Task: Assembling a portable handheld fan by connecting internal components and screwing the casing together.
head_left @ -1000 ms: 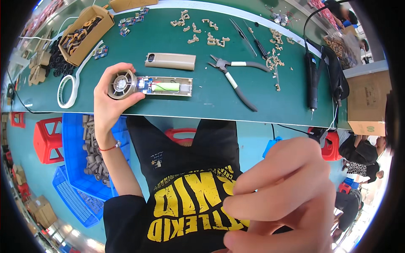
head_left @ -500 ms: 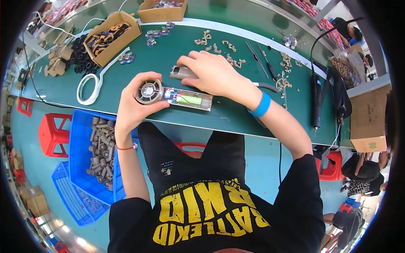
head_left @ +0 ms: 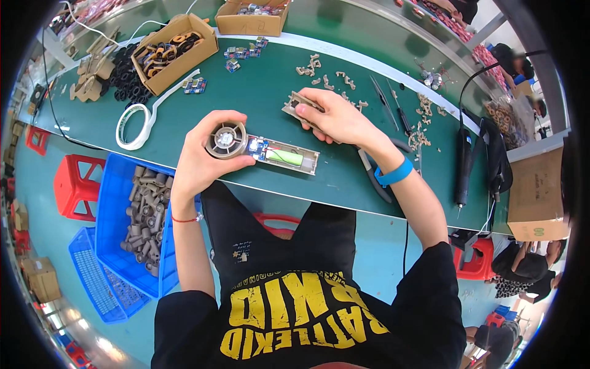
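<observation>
My left hand (head_left: 212,144) is closed around the round head of a small handheld fan (head_left: 226,140), a taupe body with a spoked grille. The fan's handle lies open toward the right. Inside the handle sit a blue circuit board (head_left: 257,148) and a green cylindrical battery (head_left: 284,157) with thin wires. Up and to the right, my right hand (head_left: 335,117) grips a taupe handle cover (head_left: 302,104), its hollow inner side partly showing. The cover is apart from the fan. Pliers (head_left: 373,178) lie beneath my right wrist, partly hidden by it.
Small taupe plastic parts (head_left: 424,111), tweezers (head_left: 384,101) and a screwdriver (head_left: 402,120) lie on the green table. At the left are a tape roll (head_left: 118,127), black rings (head_left: 127,80) and a cardboard box (head_left: 175,55). A blue bin (head_left: 107,227) stands below. An electric screwdriver (head_left: 462,172) hangs right.
My right hand has moved right, away from the fan, and the cover has turned so its hollow side shows. The left hand still holds the fan. The whole view has shifted slightly.
</observation>
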Tool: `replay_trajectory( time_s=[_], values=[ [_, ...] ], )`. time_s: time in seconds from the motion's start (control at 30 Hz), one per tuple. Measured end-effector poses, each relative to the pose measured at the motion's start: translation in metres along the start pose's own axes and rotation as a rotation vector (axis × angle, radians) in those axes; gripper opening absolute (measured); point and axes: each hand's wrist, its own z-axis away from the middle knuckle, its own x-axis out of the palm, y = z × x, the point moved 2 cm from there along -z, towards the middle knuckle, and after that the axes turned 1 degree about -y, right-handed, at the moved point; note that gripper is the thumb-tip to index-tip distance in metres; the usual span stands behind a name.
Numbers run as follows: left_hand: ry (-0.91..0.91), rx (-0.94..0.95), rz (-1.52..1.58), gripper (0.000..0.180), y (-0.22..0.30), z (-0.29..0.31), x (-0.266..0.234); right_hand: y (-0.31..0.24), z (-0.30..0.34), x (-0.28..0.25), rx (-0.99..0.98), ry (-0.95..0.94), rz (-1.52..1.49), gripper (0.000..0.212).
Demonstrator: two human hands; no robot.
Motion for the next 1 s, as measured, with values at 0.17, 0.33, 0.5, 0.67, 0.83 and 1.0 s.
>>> replay_trajectory(
  time_s=[0.17, 0.33, 0.5, 0.67, 0.83, 1.0],
  values=[
    [-0.007, -0.035, 0.014, 0.057, 0.001, 0.001, 0.0, 0.0, 0.0, -0.004, 0.035, -0.024, 0.039, 0.022],
    [-0.017, -0.061, 0.005, 0.058, 0.001, -0.001, 0.0, -0.011, 0.004, -0.003, 0.061, 0.035, 0.128, 0.025],
    [-0.019, -0.053, -0.001, 0.058, 0.003, 0.0, -0.001, -0.011, 0.012, -0.002, -0.013, 0.136, 0.211, 0.031],
    [-0.006, -0.029, 0.034, 0.058, -0.001, 0.002, -0.002, -0.044, 0.044, 0.029, -0.465, 0.233, 0.632, 0.03],
    [-0.034, 0.004, 0.041, 0.063, 0.0, -0.001, -0.002, -0.04, 0.05, 0.056, -0.443, 0.273, 0.75, 0.034],
    [-0.049, -0.013, 0.046, 0.071, -0.003, -0.001, -0.004, -0.042, 0.045, 0.065, -0.481, 0.32, 0.832, 0.035]
  ],
)
